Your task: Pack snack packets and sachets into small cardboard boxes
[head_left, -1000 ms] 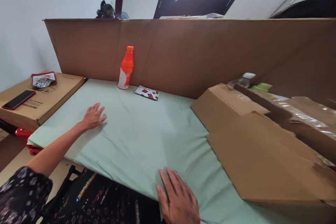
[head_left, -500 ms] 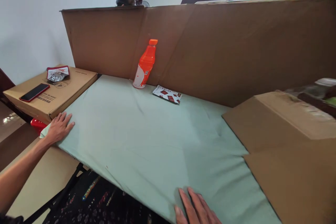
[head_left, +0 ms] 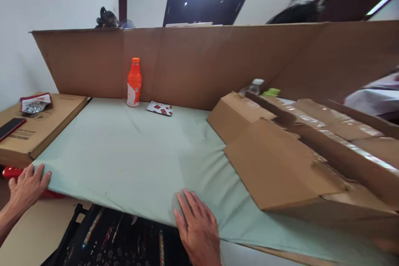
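Observation:
My left hand [head_left: 28,187] rests with fingers spread on the left corner of the pale green cloth [head_left: 124,153] that covers the table, holding nothing. At the front edge, my right hand [head_left: 199,226] lies palm down on the same cloth, its fingers stretched out and nothing in it. Far from both hands, an orange drink bottle [head_left: 134,83] stands upright before the cardboard wall. Just right of it lies a flat white packet [head_left: 160,108] with red-brown squares printed on it.
A cardboard wall [head_left: 193,64] closes off the back. On the left, a flat carton [head_left: 59,120] bears a phone [head_left: 11,128] and an opened foil pouch [head_left: 35,104]. Cardboard boxes [head_left: 274,166] fill the right side, with a clear bottle [head_left: 256,86] behind. A person's head shows beyond the wall.
The view has swung to the right, showing more of the boxes there. My right hand now shows farther onto the cloth. Both hands stay flat; the bottle and packet keep their places.

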`<state>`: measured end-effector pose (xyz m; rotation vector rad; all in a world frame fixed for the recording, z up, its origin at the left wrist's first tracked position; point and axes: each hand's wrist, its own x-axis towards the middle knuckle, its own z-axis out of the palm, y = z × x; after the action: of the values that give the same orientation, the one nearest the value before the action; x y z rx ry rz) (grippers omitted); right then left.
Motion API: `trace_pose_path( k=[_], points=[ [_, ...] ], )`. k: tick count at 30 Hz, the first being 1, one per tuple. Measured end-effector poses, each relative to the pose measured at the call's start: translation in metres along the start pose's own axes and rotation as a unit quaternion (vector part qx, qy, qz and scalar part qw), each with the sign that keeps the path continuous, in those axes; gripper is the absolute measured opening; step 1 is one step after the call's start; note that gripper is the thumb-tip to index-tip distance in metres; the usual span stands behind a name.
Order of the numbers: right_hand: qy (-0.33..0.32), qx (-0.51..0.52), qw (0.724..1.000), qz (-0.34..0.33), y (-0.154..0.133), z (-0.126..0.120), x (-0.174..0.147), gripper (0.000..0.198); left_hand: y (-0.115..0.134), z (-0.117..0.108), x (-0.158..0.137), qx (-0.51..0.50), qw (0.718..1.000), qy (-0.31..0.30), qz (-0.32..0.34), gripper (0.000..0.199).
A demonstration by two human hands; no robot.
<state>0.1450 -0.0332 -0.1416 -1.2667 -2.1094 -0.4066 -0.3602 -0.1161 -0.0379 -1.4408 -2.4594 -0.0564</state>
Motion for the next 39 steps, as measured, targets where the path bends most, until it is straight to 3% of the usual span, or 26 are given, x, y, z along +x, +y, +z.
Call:
trace_pose_path(
  k=[2, 4, 12, 16, 19, 25, 31, 39],
  points=[
    [0.002, -0.010, 1.000, 0.004, -0.003, 0.000, 0.003, 0.037, 0.021, -0.001, 0.011, -0.006, 1.000, 0.017, 0.008, 0.057],
    [-0.008, -0.019, 1.000, 0.013, -0.006, 0.000, 0.005, 0.038, 0.055, 0.000, 0.025, -0.025, 0.998, 0.022, 0.061, 0.059],
    [-0.035, -0.001, 0.997, 0.065, -0.014, -0.002, 0.012, 0.040, 0.258, 0.003, 0.096, -0.090, 0.948, -0.004, 0.304, 0.057],
    [-0.027, 0.040, 0.994, 0.102, -0.021, -0.008, 0.018, 0.038, 0.323, 0.006, 0.125, -0.083, 0.936, -0.023, 0.342, 0.053],
    [-0.030, 0.080, 0.988, 0.130, -0.022, -0.011, 0.023, 0.039, 0.337, 0.010, 0.129, -0.071, 0.936, -0.046, 0.342, 0.050],
    [-0.062, 0.130, 0.978, 0.149, -0.019, -0.012, 0.022, 0.046, 0.330, 0.014, 0.125, -0.063, 0.940, -0.072, 0.327, 0.057],
    [-0.066, 0.151, 0.975, 0.147, -0.017, -0.009, 0.022, 0.044, 0.331, 0.016, 0.127, -0.049, 0.942, -0.057, 0.326, 0.057],
    [-0.051, 0.104, 0.990, 0.076, -0.005, -0.002, 0.009, 0.053, 0.325, 0.034, 0.125, -0.087, 0.937, -0.041, 0.335, 0.054]
  ],
)
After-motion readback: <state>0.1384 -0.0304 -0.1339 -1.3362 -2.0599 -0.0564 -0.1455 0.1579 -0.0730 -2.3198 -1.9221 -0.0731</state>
